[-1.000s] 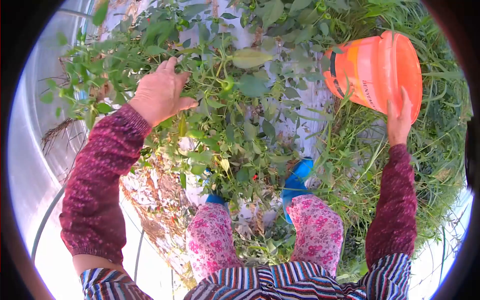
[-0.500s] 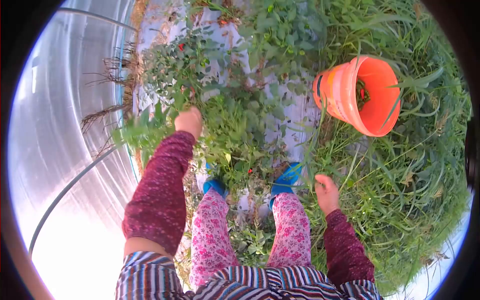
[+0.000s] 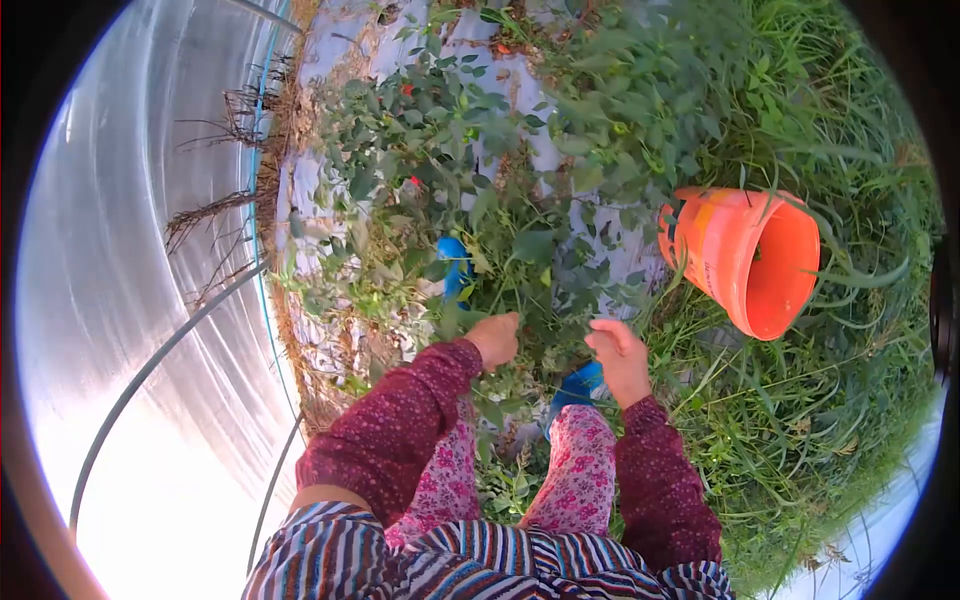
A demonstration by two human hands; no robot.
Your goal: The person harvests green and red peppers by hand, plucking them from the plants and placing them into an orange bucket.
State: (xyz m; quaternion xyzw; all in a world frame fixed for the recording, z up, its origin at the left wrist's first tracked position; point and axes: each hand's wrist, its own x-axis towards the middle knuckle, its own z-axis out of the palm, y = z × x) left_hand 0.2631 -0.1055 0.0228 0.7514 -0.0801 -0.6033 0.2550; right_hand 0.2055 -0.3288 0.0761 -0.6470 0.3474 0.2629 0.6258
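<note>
My left hand (image 3: 495,340) is closed at the edge of a leafy green plant (image 3: 520,260) between my feet. Leaves and stems hide what its fingers pinch, if anything. My right hand (image 3: 622,362) is a short way to the right, its fingers curled toward the thumb beside the same foliage; I cannot make out anything in them. Red fruits, likely peppers (image 3: 414,181), show among the leaves farther ahead. To the right, an orange bucket (image 3: 712,250) lies tilted in the grass with its mouth facing right; a little green shows inside.
Clear plastic sheeting (image 3: 180,250) on curved pipes runs along the left. Pale ground cover (image 3: 615,240) shows between the plants. Tall grass (image 3: 780,430) fills the right side. My blue shoes (image 3: 578,385) stand among the stems.
My left hand has come right and back from the plants at the left, where blurred greenery was beside it. My right hand has shifted slightly left and forward. The view has shifted.
</note>
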